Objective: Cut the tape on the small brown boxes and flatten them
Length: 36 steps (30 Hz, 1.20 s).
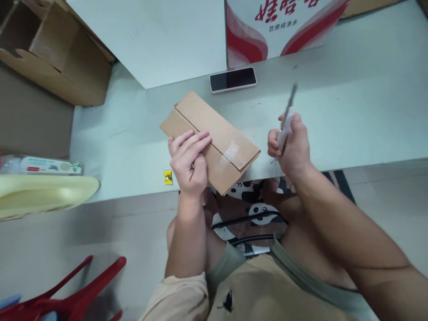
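A flat brown cardboard box lies slanted near the front edge of the pale table, one corner jutting past the edge. Clear tape crosses its seam near the right end. My left hand rests on the box's left part, fingers spread across the top and the seam. To the right of the box, my right hand is closed around a utility knife with a light handle. Its blade points up and away from me, slightly blurred, and is apart from the box.
A phone lies behind the box, before a white panel and a red-and-white carton. A small yellow packet sits left of my left hand. Cardboard boxes stand at the left; a red chair is below.
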Motion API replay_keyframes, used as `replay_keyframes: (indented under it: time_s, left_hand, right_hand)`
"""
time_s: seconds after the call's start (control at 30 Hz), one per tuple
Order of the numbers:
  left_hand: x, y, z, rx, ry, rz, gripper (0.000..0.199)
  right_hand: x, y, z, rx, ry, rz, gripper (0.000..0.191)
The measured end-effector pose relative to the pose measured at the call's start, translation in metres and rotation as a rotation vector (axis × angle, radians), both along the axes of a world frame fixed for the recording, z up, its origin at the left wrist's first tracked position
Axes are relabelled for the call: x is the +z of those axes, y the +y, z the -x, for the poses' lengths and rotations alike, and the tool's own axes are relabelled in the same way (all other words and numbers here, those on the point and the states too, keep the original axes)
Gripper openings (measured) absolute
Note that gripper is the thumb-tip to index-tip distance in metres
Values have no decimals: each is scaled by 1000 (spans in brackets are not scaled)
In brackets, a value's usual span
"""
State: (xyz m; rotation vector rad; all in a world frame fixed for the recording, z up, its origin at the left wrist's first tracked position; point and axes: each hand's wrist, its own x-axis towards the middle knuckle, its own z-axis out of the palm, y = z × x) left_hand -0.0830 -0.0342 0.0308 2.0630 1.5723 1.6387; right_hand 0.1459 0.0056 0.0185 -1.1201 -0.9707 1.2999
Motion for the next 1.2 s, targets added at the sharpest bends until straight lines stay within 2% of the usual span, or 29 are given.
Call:
replay_keyframes:
  time_s: [0.07, 0.2, 0.33, 0.47, 0.53, 0.6, 0.73, 0.87, 0.97, 1.1, 1.2]
  left_hand:
    - [-2, 0, -6, 55, -18, 1, 38]
    - [-5, 0, -24, 133, -32, 2, 38]
    - [-7, -2, -38, 155, 12, 25, 38]
    - [-8, -4, -41, 163, 50, 75, 45]
    - [-9, -4, -40, 167, 59, 68, 49]
    - [-10, -4, -40, 162, 65, 50, 51]
    - [-12, -5, -40, 146, 42, 52, 51]
    - [-13, -5, -41, 145, 12, 62, 51]
    - [-12, -4, -42, 137, 20, 73, 51]
    - [-9, -3, -46, 170, 41, 102, 51]
    - [-8, -3, -48, 143, 15, 66, 53]
  right_hand:
    - [4, 0, 0, 13, -54, -10, 29]
    - [24, -2, -4, -39, -106, -200, 20]
    - [40, -3, -10, 7, -57, -267, 33]
    - [39, -20, -5, -24, -80, -454, 22]
    - [36, -34, 0, -36, -130, -532, 25]
    - [36, -48, 1, -10, -262, -546, 30]
    - [36, -62, -2, 80, -480, -520, 26]
    - [33, -60, -3, 103, -454, -521, 25]
    - [36, -57, 2, 116, -517, -532, 24]
    - [42, -58, 8, 73, -628, -604, 21]
    - [44, -61, 10, 19, -666, -577, 24]
